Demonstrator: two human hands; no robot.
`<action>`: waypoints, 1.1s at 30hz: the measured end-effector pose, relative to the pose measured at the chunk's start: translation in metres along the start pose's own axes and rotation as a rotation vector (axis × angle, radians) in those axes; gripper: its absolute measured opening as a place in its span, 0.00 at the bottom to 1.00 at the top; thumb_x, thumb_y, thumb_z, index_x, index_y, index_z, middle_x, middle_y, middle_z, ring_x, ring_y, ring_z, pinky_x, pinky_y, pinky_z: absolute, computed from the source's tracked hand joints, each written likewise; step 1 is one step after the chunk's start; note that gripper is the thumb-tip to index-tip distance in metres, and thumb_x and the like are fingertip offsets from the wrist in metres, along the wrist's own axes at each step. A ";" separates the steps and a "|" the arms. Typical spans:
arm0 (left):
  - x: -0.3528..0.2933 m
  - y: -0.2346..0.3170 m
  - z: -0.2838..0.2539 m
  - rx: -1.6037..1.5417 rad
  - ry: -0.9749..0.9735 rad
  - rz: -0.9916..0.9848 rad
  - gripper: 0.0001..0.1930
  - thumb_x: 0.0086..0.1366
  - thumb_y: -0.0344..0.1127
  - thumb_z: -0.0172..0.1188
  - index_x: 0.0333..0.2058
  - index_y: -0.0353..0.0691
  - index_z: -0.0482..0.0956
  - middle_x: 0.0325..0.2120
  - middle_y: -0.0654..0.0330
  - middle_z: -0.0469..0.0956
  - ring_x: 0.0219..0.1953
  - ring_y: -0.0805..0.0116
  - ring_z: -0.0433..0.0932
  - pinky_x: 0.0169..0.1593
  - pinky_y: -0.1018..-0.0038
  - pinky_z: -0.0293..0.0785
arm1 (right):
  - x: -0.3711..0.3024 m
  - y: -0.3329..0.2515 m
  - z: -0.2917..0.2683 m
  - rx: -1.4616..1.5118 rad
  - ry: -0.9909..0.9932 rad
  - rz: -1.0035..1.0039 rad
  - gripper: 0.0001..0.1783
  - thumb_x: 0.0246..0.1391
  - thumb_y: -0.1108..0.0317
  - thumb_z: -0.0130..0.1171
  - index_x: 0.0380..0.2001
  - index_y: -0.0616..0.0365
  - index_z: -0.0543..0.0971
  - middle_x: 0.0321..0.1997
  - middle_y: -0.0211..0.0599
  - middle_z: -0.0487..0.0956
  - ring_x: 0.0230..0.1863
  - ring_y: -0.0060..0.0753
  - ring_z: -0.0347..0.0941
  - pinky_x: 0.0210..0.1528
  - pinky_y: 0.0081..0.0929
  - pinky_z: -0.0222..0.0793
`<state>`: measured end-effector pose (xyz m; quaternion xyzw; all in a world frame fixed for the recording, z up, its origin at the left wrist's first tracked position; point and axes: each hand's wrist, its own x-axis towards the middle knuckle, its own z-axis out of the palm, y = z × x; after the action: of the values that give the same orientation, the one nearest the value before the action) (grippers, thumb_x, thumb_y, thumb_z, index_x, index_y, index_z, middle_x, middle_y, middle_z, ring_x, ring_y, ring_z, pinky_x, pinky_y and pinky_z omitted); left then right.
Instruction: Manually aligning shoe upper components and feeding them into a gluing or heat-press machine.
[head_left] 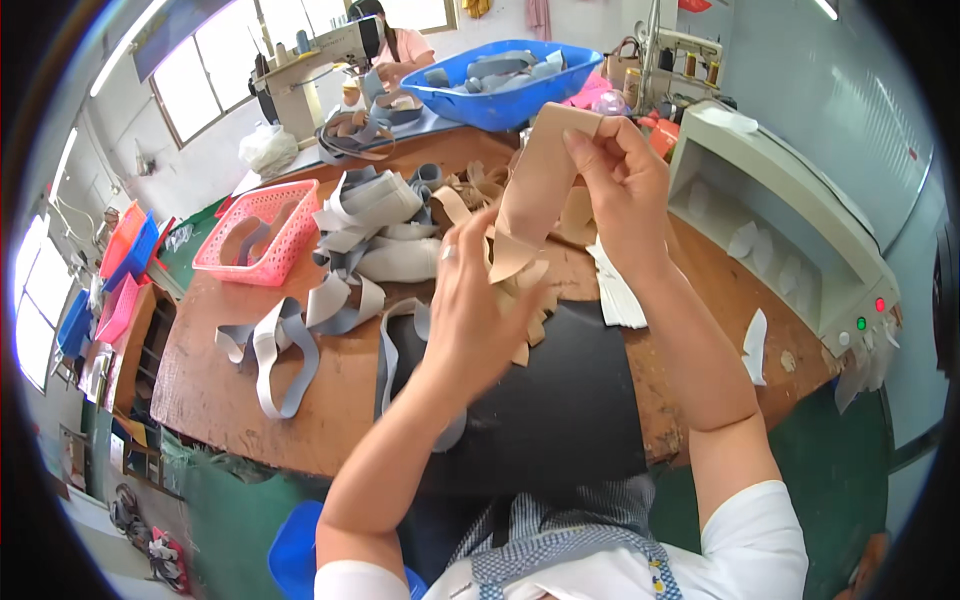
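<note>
My right hand (625, 190) pinches the upper end of a flat tan strip (543, 185), thumb in front, and holds it up over the table. At the strip's lower end, where a flap is turned, my left hand (470, 310) has its fingers against the edge and its thumb lower down; its grip is partly hidden and slightly blurred. Under my hands lies a black mat (560, 410). More tan pieces (575, 220) lie heaped behind the strip. Left of them is a pile of grey and white strips (375, 210), with loose curled strips (285, 345) nearer me.
A pink basket (290, 235) stands at the left of the wooden table (200, 360). At the back are a blue tub (500, 100), a sewing machine (320, 70) and a seated person. A beige machine with lit buttons (800, 210) occupies the right side, near white pieces (618, 290).
</note>
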<state>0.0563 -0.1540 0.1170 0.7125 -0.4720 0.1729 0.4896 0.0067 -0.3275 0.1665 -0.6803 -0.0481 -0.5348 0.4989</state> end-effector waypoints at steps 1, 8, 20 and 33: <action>0.009 -0.029 0.017 -0.110 0.023 -0.058 0.27 0.63 0.34 0.63 0.58 0.36 0.67 0.52 0.44 0.73 0.55 0.48 0.71 0.58 0.59 0.68 | -0.009 -0.002 -0.002 -0.002 0.021 0.045 0.05 0.64 0.70 0.60 0.36 0.59 0.77 0.30 0.20 0.74 0.32 0.10 0.68 0.35 0.15 0.66; 0.050 -0.165 0.095 -0.229 -0.472 -0.320 0.27 0.76 0.53 0.40 0.52 0.35 0.76 0.39 0.45 0.82 0.38 0.53 0.82 0.52 0.62 0.74 | -0.094 0.002 -0.074 0.097 0.269 0.323 0.07 0.67 0.67 0.57 0.43 0.58 0.77 0.36 0.25 0.77 0.36 0.15 0.72 0.39 0.18 0.71; 0.014 -0.012 0.086 -0.435 -0.799 -0.346 0.29 0.68 0.50 0.59 0.62 0.40 0.69 0.58 0.47 0.74 0.63 0.51 0.69 0.66 0.54 0.62 | -0.110 -0.076 -0.130 -0.204 0.300 0.353 0.14 0.63 0.78 0.56 0.51 0.62 0.71 0.44 0.37 0.83 0.42 0.18 0.77 0.40 0.18 0.73; -0.128 0.022 0.048 -1.380 -0.528 -1.154 0.27 0.70 0.41 0.56 0.62 0.34 0.62 0.50 0.55 0.76 0.50 0.61 0.79 0.54 0.64 0.76 | -0.133 0.008 -0.062 -1.168 -0.402 0.154 0.30 0.44 0.80 0.61 0.55 0.71 0.69 0.30 0.50 0.82 0.33 0.49 0.83 0.32 0.36 0.79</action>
<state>-0.0359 -0.1326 0.0161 0.4048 -0.1397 -0.5823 0.6910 -0.0869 -0.3150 0.0541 -0.9297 0.2085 -0.2970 0.0628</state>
